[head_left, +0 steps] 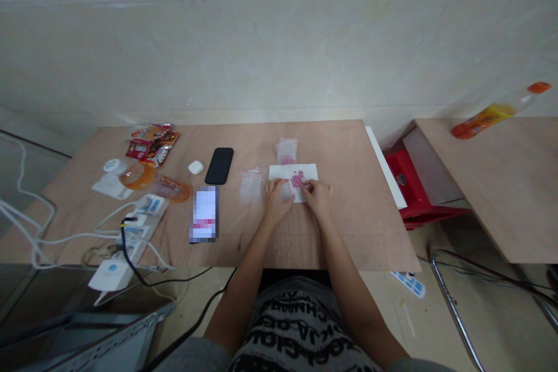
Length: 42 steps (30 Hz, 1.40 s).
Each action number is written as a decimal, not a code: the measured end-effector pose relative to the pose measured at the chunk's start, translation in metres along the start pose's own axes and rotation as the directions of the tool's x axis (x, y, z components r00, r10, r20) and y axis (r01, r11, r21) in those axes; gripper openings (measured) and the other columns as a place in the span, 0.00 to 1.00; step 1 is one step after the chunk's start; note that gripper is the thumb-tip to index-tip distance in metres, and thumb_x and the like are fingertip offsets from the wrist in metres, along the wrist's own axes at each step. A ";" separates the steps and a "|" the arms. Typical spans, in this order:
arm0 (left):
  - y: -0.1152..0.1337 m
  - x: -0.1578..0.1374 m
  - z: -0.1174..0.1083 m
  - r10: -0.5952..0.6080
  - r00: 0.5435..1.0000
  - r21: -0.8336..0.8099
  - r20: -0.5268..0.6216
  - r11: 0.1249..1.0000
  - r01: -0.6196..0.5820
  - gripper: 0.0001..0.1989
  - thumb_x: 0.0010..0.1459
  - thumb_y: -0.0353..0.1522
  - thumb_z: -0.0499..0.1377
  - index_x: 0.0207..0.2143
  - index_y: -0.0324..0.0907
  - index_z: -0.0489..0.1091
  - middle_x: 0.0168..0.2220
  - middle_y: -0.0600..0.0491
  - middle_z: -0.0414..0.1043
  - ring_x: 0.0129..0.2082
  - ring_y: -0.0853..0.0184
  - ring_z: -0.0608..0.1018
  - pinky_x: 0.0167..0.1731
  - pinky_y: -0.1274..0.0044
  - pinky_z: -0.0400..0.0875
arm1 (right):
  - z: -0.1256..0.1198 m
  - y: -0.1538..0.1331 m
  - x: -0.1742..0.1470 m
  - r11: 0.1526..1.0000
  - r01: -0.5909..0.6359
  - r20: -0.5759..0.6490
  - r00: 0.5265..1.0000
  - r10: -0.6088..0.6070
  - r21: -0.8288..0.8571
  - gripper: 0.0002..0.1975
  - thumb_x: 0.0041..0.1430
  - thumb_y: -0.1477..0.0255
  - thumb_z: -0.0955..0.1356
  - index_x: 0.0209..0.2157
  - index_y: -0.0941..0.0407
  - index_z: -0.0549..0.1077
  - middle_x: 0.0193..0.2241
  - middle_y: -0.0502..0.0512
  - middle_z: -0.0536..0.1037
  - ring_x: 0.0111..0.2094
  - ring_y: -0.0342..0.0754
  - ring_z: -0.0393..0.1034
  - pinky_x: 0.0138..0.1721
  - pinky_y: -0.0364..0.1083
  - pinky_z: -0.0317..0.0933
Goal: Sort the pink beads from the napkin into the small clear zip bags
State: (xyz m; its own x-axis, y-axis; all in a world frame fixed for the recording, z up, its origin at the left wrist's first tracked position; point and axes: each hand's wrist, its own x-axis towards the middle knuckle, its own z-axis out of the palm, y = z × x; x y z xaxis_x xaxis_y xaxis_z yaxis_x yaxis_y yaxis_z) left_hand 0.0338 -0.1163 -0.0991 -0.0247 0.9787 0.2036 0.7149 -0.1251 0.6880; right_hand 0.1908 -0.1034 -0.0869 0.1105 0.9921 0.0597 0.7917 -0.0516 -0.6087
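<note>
Several small pink beads (297, 179) lie in a loose cluster on a white sheet of paper (275, 172). My left hand (276, 199) rests at the left side of the paper, fingers curled and closed near the beads; something pale and thin shows by its fingertips, too small to name. At the right edge of the paper, my right hand (319, 196) has its thumb and fingers pinched together beside the beads. What the pinch holds, if anything, is hidden. Behind the paper lies a clear bag (286, 151) with pink beads in it. Flat clear zip bags (251, 186) lie left of my left hand.
Left on the wooden table (357, 244) are a black phone (220, 165), a lit phone (204, 214), a white case (196, 167), an orange bottle (154, 181), snack packets (153, 142) and a power strip (131, 241) with cables. Another bottle (497, 116) stands on the right-hand table.
</note>
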 end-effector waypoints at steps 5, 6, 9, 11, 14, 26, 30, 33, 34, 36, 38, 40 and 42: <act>0.000 0.000 0.001 0.008 1.000 0.013 -0.003 1.000 -0.008 0.24 0.49 0.31 0.65 0.51 0.47 0.68 0.50 0.50 0.68 0.52 0.58 0.69 0.55 0.66 0.61 | 0.000 0.001 -0.005 0.991 -0.010 -0.007 1.000 0.011 0.135 0.18 0.61 0.56 0.63 0.36 0.53 0.78 0.24 0.51 0.76 0.28 0.47 0.69 0.36 0.45 0.54; -0.001 0.000 0.001 0.010 1.000 0.015 -0.001 1.000 -0.010 0.25 0.49 0.31 0.65 0.51 0.47 0.68 0.50 0.50 0.68 0.52 0.58 0.69 0.55 0.66 0.61 | 0.000 0.001 -0.006 0.984 -0.007 -0.003 1.000 0.008 0.179 0.18 0.60 0.56 0.63 0.35 0.53 0.78 0.24 0.51 0.75 0.27 0.46 0.68 0.34 0.44 0.55; 0.000 0.000 0.001 0.013 1.000 0.009 -0.002 1.000 -0.013 0.25 0.48 0.30 0.65 0.51 0.46 0.68 0.49 0.49 0.68 0.52 0.58 0.69 0.54 0.65 0.62 | 0.001 -0.002 -0.008 0.950 0.005 0.009 1.000 -0.008 0.313 0.17 0.58 0.57 0.65 0.35 0.55 0.78 0.22 0.50 0.74 0.22 0.44 0.64 0.29 0.43 0.55; 0.000 0.000 0.001 0.013 1.000 -0.003 -0.004 1.000 -0.013 0.25 0.47 0.29 0.64 0.51 0.46 0.68 0.49 0.49 0.68 0.52 0.58 0.69 0.54 0.65 0.62 | 0.003 -0.005 -0.008 0.923 0.011 0.022 1.000 -0.021 0.385 0.16 0.57 0.58 0.66 0.34 0.55 0.78 0.21 0.50 0.73 0.22 0.44 0.63 0.27 0.42 0.54; 0.000 -0.001 0.001 0.011 1.000 -0.011 -0.007 1.000 -0.011 0.25 0.47 0.27 0.63 0.50 0.46 0.68 0.49 0.49 0.68 0.52 0.58 0.69 0.54 0.65 0.62 | 0.005 -0.010 -0.010 0.890 0.019 0.067 0.996 -0.055 0.456 0.16 0.55 0.58 0.67 0.33 0.56 0.78 0.21 0.49 0.72 0.22 0.43 0.62 0.27 0.42 0.53; -0.001 0.000 0.001 0.006 1.000 0.008 -0.012 1.000 -0.006 0.26 0.47 0.28 0.64 0.50 0.47 0.68 0.49 0.50 0.68 0.51 0.59 0.69 0.54 0.66 0.62 | 0.007 -0.002 -0.008 0.927 0.019 0.058 0.997 -0.044 0.374 0.17 0.58 0.58 0.65 0.35 0.56 0.78 0.22 0.50 0.74 0.22 0.43 0.63 0.28 0.42 0.55; 0.001 0.000 0.000 -0.005 1.000 0.021 -0.005 1.000 0.005 0.25 0.48 0.30 0.64 0.50 0.46 0.68 0.49 0.50 0.68 0.51 0.59 0.69 0.54 0.66 0.62 | 0.001 0.000 -0.005 0.983 0.036 0.034 0.999 -0.043 0.179 0.15 0.60 0.60 0.64 0.38 0.53 0.78 0.24 0.50 0.76 0.27 0.45 0.68 0.34 0.43 0.56; 0.002 0.000 -0.001 -0.009 1.000 0.014 0.001 1.000 0.009 0.24 0.48 0.31 0.65 0.50 0.47 0.69 0.50 0.50 0.68 0.52 0.58 0.69 0.54 0.66 0.62 | -0.002 0.000 -0.002 0.996 0.033 0.040 0.999 -0.036 0.083 0.13 0.60 0.63 0.64 0.39 0.52 0.78 0.26 0.50 0.77 0.31 0.46 0.70 0.38 0.45 0.54; 0.001 0.000 -0.001 -0.010 1.000 0.011 0.002 1.000 0.010 0.24 0.49 0.31 0.65 0.50 0.47 0.69 0.50 0.50 0.68 0.52 0.58 0.69 0.54 0.66 0.62 | -0.002 0.000 -0.001 0.997 0.033 0.044 0.998 -0.036 0.064 0.12 0.60 0.64 0.64 0.39 0.52 0.78 0.26 0.50 0.77 0.31 0.46 0.71 0.39 0.45 0.54; 0.001 0.000 -0.001 -0.009 1.000 0.007 0.005 1.000 0.009 0.24 0.49 0.31 0.65 0.50 0.47 0.68 0.50 0.50 0.68 0.52 0.58 0.69 0.54 0.65 0.62 | -0.002 -0.002 0.001 0.999 0.034 0.054 0.998 -0.035 0.034 0.11 0.60 0.65 0.65 0.39 0.52 0.78 0.27 0.50 0.78 0.32 0.46 0.71 0.40 0.46 0.52; 0.000 0.000 -0.001 -0.009 1.000 0.006 0.003 1.000 0.009 0.24 0.50 0.31 0.65 0.51 0.47 0.68 0.50 0.50 0.68 0.52 0.58 0.69 0.55 0.65 0.62 | -0.002 -0.003 0.002 0.999 0.035 0.065 0.997 -0.036 0.015 0.11 0.60 0.65 0.65 0.39 0.51 0.78 0.27 0.50 0.78 0.33 0.47 0.71 0.40 0.46 0.51; -0.001 0.000 0.000 -0.005 1.000 0.002 -0.005 1.000 0.005 0.24 0.49 0.31 0.65 0.50 0.47 0.69 0.50 0.49 0.67 0.52 0.58 0.69 0.56 0.64 0.61 | -0.001 -0.005 0.003 1.000 0.031 0.068 0.997 -0.031 0.000 0.11 0.60 0.65 0.65 0.38 0.51 0.78 0.27 0.50 0.79 0.33 0.47 0.71 0.40 0.46 0.50; -0.001 0.001 0.001 -0.002 1.000 0.002 -0.012 1.000 0.002 0.24 0.48 0.30 0.65 0.50 0.47 0.69 0.50 0.49 0.67 0.52 0.58 0.69 0.56 0.64 0.61 | 0.000 -0.005 0.004 0.999 0.030 0.067 0.997 -0.029 -0.015 0.11 0.60 0.64 0.65 0.38 0.52 0.78 0.28 0.51 0.79 0.33 0.47 0.70 0.40 0.46 0.49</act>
State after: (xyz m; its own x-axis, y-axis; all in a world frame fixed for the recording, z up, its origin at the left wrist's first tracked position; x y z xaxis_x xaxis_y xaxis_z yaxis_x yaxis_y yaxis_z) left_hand 0.0333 -0.1153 -0.1005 -0.0343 0.9769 0.2110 0.7159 -0.1233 0.6872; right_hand 0.1868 -0.0994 -0.0839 0.0472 0.9986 0.0244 0.8036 -0.0234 -0.5947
